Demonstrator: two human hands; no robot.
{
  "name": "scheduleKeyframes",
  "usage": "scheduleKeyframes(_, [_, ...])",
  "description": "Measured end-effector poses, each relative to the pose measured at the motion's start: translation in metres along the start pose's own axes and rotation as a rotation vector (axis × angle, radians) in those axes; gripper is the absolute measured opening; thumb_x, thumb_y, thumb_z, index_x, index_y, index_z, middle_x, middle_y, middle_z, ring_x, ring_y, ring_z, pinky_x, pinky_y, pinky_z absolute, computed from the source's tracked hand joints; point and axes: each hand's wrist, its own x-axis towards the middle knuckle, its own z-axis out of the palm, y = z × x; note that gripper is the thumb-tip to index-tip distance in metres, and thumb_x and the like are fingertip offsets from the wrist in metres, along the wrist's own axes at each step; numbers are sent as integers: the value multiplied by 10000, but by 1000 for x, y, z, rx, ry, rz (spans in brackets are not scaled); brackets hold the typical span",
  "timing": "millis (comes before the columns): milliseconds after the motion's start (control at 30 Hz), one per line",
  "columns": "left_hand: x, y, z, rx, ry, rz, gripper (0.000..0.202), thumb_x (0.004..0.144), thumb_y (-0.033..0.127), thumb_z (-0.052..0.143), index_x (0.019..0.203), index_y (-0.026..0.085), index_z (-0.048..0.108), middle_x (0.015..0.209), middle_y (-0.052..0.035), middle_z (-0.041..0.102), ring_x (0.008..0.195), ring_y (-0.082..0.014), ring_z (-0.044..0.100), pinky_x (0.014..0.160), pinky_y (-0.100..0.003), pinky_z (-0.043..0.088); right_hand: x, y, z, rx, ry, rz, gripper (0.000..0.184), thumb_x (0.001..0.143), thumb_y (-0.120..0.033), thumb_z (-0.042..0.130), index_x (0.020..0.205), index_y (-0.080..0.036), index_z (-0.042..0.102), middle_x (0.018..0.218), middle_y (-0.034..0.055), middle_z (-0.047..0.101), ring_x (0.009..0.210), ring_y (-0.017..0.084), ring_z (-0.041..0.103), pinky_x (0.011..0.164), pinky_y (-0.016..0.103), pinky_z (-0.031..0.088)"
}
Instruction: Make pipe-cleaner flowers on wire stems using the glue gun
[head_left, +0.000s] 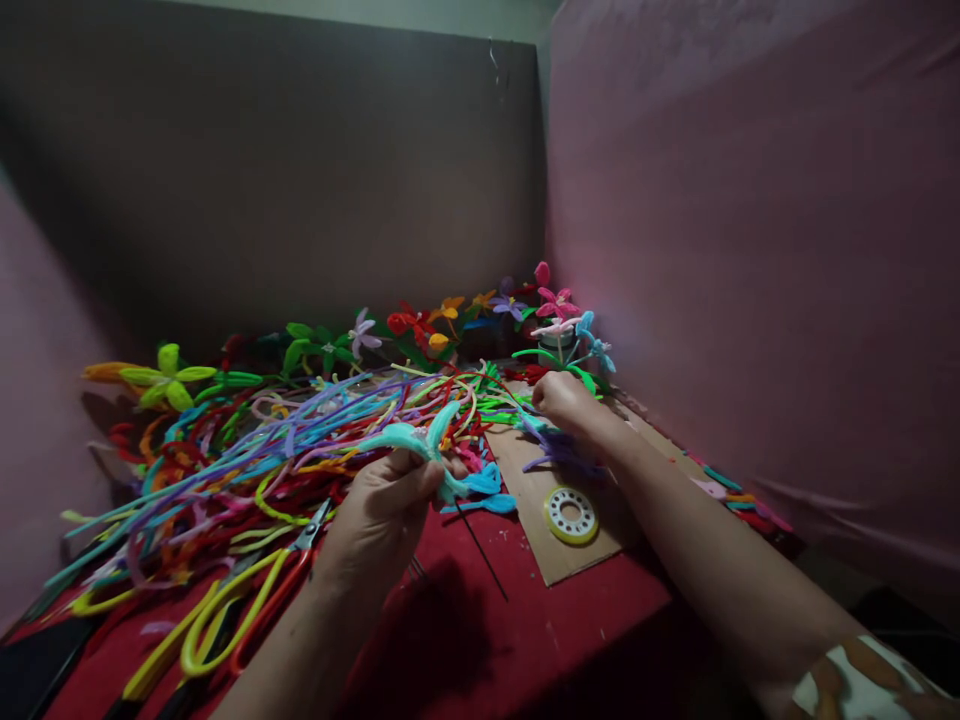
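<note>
My left hand (394,495) pinches a turquoise pipe-cleaner flower (442,432) at its base, petals spread upward. A thin dark wire stem (481,552) slants down below it. My right hand (564,402) is over the far part of a cardboard piece (544,550), its fingers curled with the tips hidden; whether anything is in them does not show. Beside it lie purple pipe-cleaner petals (559,450). Blue pipe-cleaner petals (487,500) rest close to my left hand.
A yellow-rimmed tape roll (571,515) lies on the cardboard. Scissors with yellow handles (202,625) and a red-handled tool (274,610) lie at left on the red table cover (555,640). Loose pipe cleaners (247,455) pile behind them. Finished flowers (409,320) stand along the walls.
</note>
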Motion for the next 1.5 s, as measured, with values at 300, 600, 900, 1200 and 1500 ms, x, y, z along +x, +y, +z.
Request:
scheduleKeyframes(300, [0, -1, -1, 25, -29, -18, 151, 529, 187, 780, 614, 122, 675, 540, -18, 651, 501, -96, 552, 535, -202, 431, 1, -8, 27, -181, -69, 36, 310, 745, -205, 584, 1031, -106, 649, 1057, 200, 647, 956, 271, 618, 733, 298, 445])
scheduleKeyframes(600, [1, -1, -1, 6, -30, -18, 155, 511, 194, 793, 602, 130, 686, 543, -11, 653, 506, -89, 554, 531, -182, 439, -1, -6, 23, -127, -14, 75, 289, 701, -187, 607, 965, -86, 666, 997, 218, 652, 932, 320, 618, 748, 362, 451])
scheduleKeyframes(900, [4, -3, -3, 24, -13, -1, 170, 518, 224, 802, 629, 137, 707, 553, -14, 648, 562, -114, 584, 577, -197, 462, -16, -4, -6, 336, 31, -25, 277, 772, -202, 453, 921, -127, 674, 703, 45, 645, 598, 122, 565, 557, 219, 406])
scheduleKeyframes(1200, [1, 7, -2, 166, -33, -30, 219, 577, 203, 763, 792, 173, 732, 703, -15, 682, 734, -159, 616, 708, -232, 456, -55, -23, -12, 1317, -448, -274, 177, 765, -263, 597, 903, -157, 568, 591, -60, 427, 448, 30, 365, 417, 154, 273])
scheduleKeyframes(1500, [-2, -4, 0, 190, -188, -86, 117, 618, 240, 744, 681, 141, 739, 606, -29, 672, 618, -136, 607, 643, -222, 468, -63, -39, 9, 1641, -514, -343, 173, 778, -257, 620, 898, -166, 535, 543, -73, 457, 393, 32, 366, 390, 161, 283])
